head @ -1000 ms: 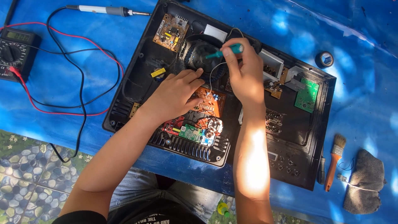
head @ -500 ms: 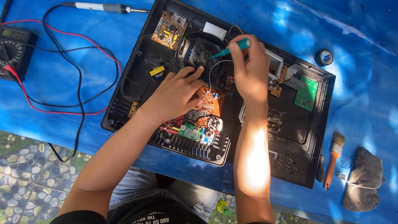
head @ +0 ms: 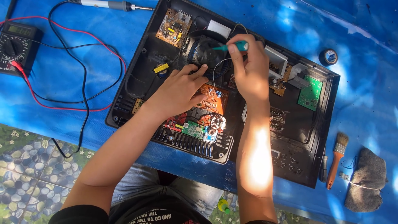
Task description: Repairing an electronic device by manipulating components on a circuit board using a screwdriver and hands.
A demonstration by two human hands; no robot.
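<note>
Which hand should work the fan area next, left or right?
Probably the right hand: it already grips the green screwdriver, tip pointing at the fan. The left hand lies flat beside the orange board, holding no tool.

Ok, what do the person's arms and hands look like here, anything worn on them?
Both forearms are bare to near the elbow, with no gloves, watch or rings visible on the left hand or the right hand. Black sleeve edges show at the bottom of the frame. Sunlight falls on the right forearm.
</note>
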